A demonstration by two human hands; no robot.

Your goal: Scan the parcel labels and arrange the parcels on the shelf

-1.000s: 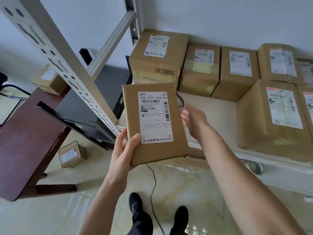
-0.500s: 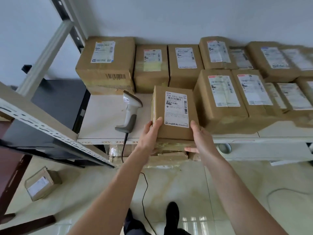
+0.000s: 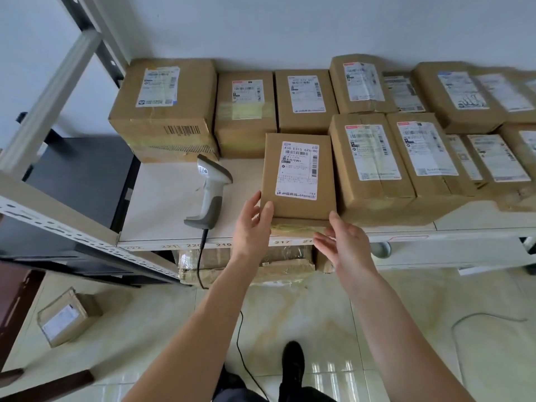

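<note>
White shelf board [image 3: 162, 198] under a plain pale wall, and we are looking down at it from above, glossy floor tiles [image 3: 304, 309] below. Our parcel [image 3: 298, 181] lies flat on the board near its front edge: a slim brown cardboard box, label up, and the white shipping label [image 3: 299, 171] shows barcodes and the line 436 E315 626-80 at the top. Clear tape glints along its near side. Our left hand [image 3: 251, 227] has straight fingers laid against the parcel's near left corner, thumb up its left side, touching but not curled round it. Our right hand [image 3: 343, 245] is loose and spread just off the near right corner, holding nothing; whether a fingertip grazes the box we cannot tell.

Just left of the parcel lies the grey handheld barcode scanner [image 3: 210, 195], handle toward us, its black cable [image 3: 200, 262] dropping over the edge. Tight on the right stands a taller brown box [image 3: 368, 169], and behind sit more labelled cartons [image 3: 246, 111], with a big one [image 3: 165, 108] in the back left corner. One small parcel [image 3: 65, 316] lies on the floor at lower left. Taped boxes [image 3: 287, 262] show under the shelf.
</note>
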